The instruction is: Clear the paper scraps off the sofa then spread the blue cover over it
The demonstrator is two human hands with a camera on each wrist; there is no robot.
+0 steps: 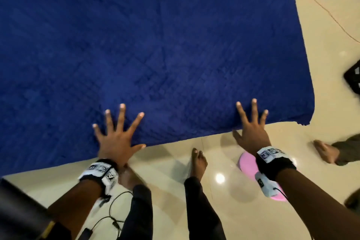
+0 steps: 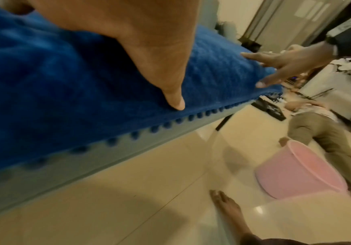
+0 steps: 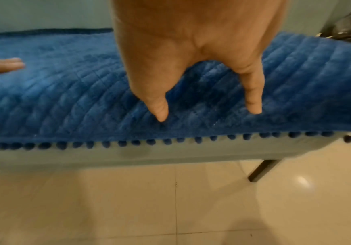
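Both hands, left & right, fingers splayed wide, flat on blue cover.

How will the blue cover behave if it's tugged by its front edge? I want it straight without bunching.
The blue cover looks quilted and plush, so it is probably floppy and drapes rather than holds shape. It lies flat under the left hand and right hand, so one-sided tugs may wrinkle it. Its pom-pom fringe could snag.
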